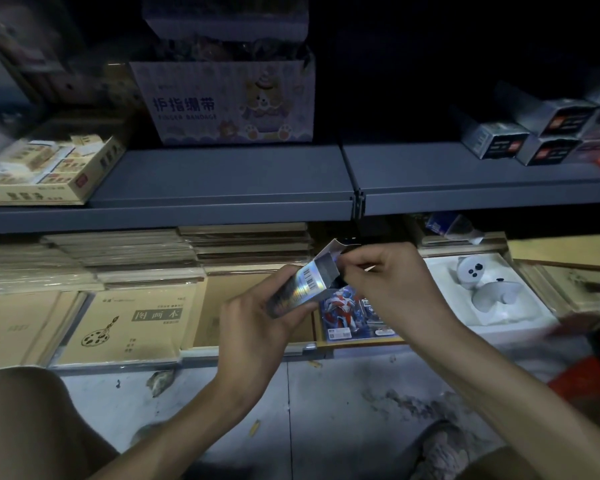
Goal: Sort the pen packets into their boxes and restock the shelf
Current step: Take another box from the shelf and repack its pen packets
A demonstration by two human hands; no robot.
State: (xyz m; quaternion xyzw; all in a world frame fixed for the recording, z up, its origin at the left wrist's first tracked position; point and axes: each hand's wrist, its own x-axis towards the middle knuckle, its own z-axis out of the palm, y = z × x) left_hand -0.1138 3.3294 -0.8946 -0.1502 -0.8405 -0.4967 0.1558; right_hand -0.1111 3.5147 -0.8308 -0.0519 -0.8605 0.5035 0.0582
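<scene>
1. Shelf [222,181]: grey, across the upper half. Similar boxes [534,136] lie at upper right, so the filled one probably goes there.
2. Sketchbooks [132,323], lower left, and a white toy [482,282], right of centre, sit just behind the hands and could get knocked.
3. Left hand [253,327], centre: fingers curl round the silver box [302,285]. Hold it steady, mouth up.
4. Right hand [392,282]: fingertips pinch something dark at the box mouth, probably a packet [339,281]. Slide it straight in.
5. Flap [333,249] stands open. Tuck it last.
</scene>
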